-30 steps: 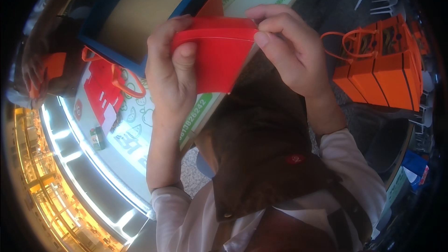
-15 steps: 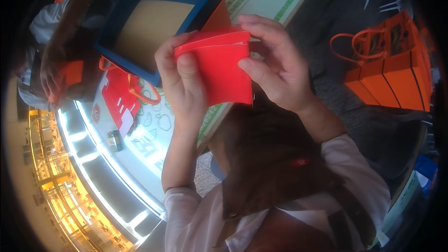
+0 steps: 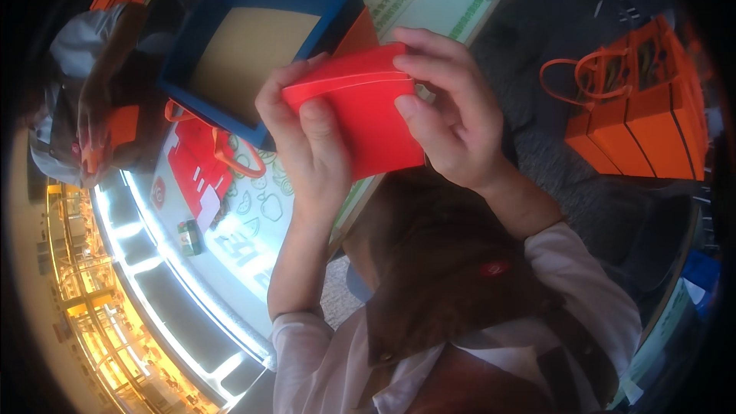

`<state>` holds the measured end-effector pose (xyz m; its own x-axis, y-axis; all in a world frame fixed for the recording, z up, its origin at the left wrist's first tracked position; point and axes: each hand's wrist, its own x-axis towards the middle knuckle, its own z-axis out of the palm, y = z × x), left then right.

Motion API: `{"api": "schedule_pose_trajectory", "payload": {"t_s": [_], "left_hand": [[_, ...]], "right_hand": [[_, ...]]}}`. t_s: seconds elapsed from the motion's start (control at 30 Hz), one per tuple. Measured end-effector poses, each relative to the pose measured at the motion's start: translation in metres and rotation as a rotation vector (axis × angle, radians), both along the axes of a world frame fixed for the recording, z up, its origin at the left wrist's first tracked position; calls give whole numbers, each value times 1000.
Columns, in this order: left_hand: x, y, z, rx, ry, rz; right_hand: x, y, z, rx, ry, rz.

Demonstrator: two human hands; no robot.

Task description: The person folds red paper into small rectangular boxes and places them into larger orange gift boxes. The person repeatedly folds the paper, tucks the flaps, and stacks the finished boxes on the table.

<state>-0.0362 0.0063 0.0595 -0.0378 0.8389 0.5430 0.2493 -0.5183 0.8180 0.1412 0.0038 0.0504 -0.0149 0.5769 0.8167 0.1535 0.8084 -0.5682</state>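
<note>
A small red cardboard box [image 3: 372, 126] is held up in front of my apron, between both hands. My left hand [image 3: 310, 130] grips its left side, thumb on the front face and fingers behind. My right hand [image 3: 452, 107] closes on the right edge, fingers over the top corner and thumb at the front. A narrow seam runs below the box's top panel. Just behind it stands a large blue-rimmed orange box [image 3: 264, 46] with a tan panel inside.
On the white printed table [image 3: 264, 207] lie flat red pieces [image 3: 198, 169] and a small green box [image 3: 188, 237]. Orange handled bags [image 3: 640, 123] stand at the right. Across the table, another person's hand [image 3: 93, 126] holds an orange piece. A lit glass case [image 3: 169, 291] runs along the left.
The red box has tilted a little, and its top panel now sits closer to the front face, narrowing the gap. My right fingers have come down onto the top corner.
</note>
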Motion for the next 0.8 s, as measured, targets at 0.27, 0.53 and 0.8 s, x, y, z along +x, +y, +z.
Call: {"api": "schedule_pose_trajectory", "payload": {"t_s": [0.27, 0.53, 0.8], "left_hand": [[-2, -1, 0, 90, -12, -2], [-4, -5, 0, 24, -21, -117], [-10, 3, -20, 69, -13, -48]], "right_hand": [[-6, 6, -7, -131, 223, 168], [-2, 13, -8, -127, 165, 76], [-8, 13, -7, -243, 188, 96]]}}
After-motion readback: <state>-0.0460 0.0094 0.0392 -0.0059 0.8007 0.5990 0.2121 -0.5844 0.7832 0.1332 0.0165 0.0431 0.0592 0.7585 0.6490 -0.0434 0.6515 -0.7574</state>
